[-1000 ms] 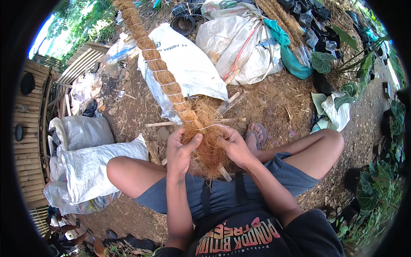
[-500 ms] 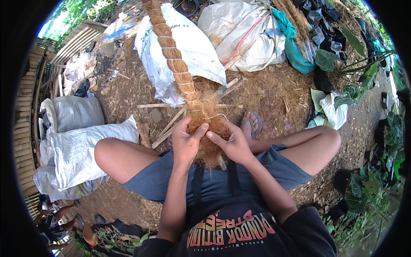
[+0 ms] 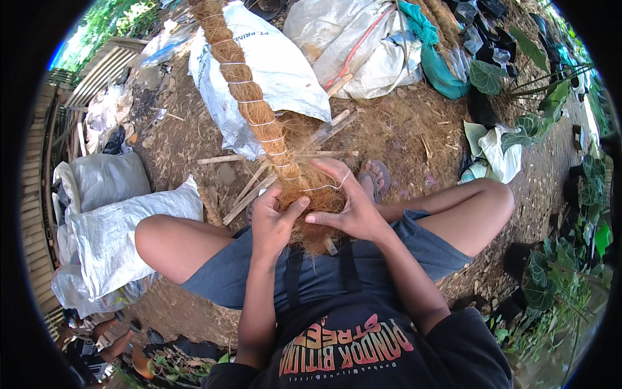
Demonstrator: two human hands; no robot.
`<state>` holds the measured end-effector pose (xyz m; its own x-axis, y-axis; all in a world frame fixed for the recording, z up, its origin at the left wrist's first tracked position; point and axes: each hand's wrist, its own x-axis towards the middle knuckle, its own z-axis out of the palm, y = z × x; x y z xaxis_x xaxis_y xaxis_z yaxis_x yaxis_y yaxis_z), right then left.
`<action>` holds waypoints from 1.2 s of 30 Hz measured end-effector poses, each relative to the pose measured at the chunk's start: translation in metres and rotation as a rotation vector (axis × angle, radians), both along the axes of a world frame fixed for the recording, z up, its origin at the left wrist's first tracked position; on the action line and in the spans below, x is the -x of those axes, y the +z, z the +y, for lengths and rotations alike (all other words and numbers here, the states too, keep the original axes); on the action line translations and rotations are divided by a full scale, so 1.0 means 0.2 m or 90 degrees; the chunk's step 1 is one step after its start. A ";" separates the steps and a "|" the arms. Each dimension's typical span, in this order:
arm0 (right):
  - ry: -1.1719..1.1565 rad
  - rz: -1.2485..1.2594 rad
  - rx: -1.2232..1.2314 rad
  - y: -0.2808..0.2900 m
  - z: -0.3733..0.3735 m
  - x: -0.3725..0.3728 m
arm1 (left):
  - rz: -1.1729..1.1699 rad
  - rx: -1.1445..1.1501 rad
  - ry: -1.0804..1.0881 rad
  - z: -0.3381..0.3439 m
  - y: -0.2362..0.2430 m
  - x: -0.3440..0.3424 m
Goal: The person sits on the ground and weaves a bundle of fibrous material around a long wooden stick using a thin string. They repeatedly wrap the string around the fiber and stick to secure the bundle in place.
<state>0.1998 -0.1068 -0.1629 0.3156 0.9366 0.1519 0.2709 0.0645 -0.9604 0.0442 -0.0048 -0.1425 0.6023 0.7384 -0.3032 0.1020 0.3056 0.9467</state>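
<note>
The upper end of the coir roll (image 3: pixel 240 81) is cut off at the top edge, and its lower end sits between the two hands above the person's lap, partly covered by them. The left hand (image 3: pixel 269 220) is closed on the fibre (image 3: pixel 322 202) at the roll's left side, thumb in front, the other fingertips mostly hidden. The right hand (image 3: pixel 353 206) is spread wide at the right side, thumb reaching across the front and well apart from the forefinger; a thin white cord (image 3: pixel 327 187) arcs from the roll to its fingers, and whether they pinch it cannot be told. A pale stub (image 3: pixel 332 246) shows under the fibre, its material unclear. The roll is a shaggy brown cylinder ringed with evenly spaced cord, tight above and frayed below. Behind it lies a smooth white sack (image 3: pixel 278 71), loose fibre scattered at its lower edge, near thin straight sticks (image 3: pixel 246 189). A creased grey-white sack (image 3: pixel 343 32) bulges beyond, contents unseen, beside a teal bag (image 3: pixel 447 74). To the left, a plump woven sack (image 3: pixel 133 236) rests over a clear plastic bag (image 3: pixel 123 295), whose contents are too indistinct to name.
</note>
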 end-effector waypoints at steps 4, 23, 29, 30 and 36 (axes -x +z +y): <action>0.049 0.032 0.039 0.00 0.05 -0.06 | -0.015 0.007 -0.034 0.01 -0.01 0.00; -0.193 0.402 0.126 -0.14 0.00 0.12 | -0.011 0.065 0.040 0.03 -0.05 -0.08; -0.292 0.190 0.110 -0.12 0.02 0.16 | 0.017 -0.008 0.108 0.01 -0.10 -0.10; -0.311 0.128 0.115 -0.11 0.02 0.18 | 0.021 -0.019 0.118 0.00 -0.11 -0.10; -0.315 0.084 0.072 -0.13 0.02 0.20 | 0.035 -0.019 0.145 0.01 -0.14 -0.10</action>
<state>0.1600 -0.1033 -0.1891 0.7336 0.6794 -0.0121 0.1194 -0.1463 -0.9820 0.0639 -0.0038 -0.1709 0.4028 0.8624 -0.3068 0.0855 0.2983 0.9507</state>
